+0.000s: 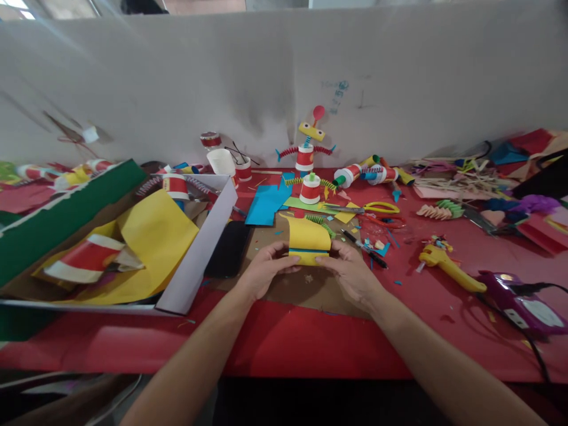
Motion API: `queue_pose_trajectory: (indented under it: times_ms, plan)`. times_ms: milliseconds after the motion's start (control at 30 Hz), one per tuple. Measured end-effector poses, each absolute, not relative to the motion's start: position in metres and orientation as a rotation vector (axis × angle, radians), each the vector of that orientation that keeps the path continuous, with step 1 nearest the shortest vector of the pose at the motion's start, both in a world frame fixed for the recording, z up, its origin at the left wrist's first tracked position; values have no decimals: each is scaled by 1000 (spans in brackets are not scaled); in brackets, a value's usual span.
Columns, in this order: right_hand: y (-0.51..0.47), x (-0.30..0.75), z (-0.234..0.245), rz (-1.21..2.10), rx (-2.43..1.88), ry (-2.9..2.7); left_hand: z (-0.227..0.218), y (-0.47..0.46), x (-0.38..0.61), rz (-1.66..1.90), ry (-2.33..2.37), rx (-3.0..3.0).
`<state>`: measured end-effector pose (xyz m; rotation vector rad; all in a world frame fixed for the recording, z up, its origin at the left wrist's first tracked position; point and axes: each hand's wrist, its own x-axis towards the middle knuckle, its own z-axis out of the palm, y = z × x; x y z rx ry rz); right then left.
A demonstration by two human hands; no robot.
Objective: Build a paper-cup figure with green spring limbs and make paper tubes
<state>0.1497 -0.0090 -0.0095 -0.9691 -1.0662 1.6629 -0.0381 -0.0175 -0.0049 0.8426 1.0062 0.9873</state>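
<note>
Between my hands is a curled piece of yellow paper, with a thin blue line showing across it near its lower edge. My left hand pinches its left end, thumb in front and fingers behind. At the right end, my right hand grips it the same way. The paper is held over a brown board. Just behind it lies a green folded paper spring. A red and white paper cup with yellow spring arms stands further back.
Left are a black phone and an open box of paper and cups. To the right lie scissors, a pen, a yellow glue gun and a purple power strip. A finished-looking cup figure stands by the wall.
</note>
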Motion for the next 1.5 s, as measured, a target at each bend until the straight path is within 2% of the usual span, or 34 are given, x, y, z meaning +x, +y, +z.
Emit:
queue_pose_trajectory:
  times_ms: [967, 1067, 1200, 1267, 1500]
  plan:
    - [-5, 149, -20, 1671, -963, -1077, -1, -16, -34, 960, 1020, 854]
    - [-4, 150, -18, 1539, -1004, -1016, 0, -15, -35, 998, 1032, 809]
    - [-4, 155, -18, 1099, -1093, -1050, -2, -13, -37, 1048, 1019, 771]
    - [-4, 156, -20, 1007, -1100, -1139, -3, -12, -37, 1060, 1022, 762]
    - [-6, 152, -20, 1336, -1153, -1298, -3, -13, -37, 1054, 1031, 761]
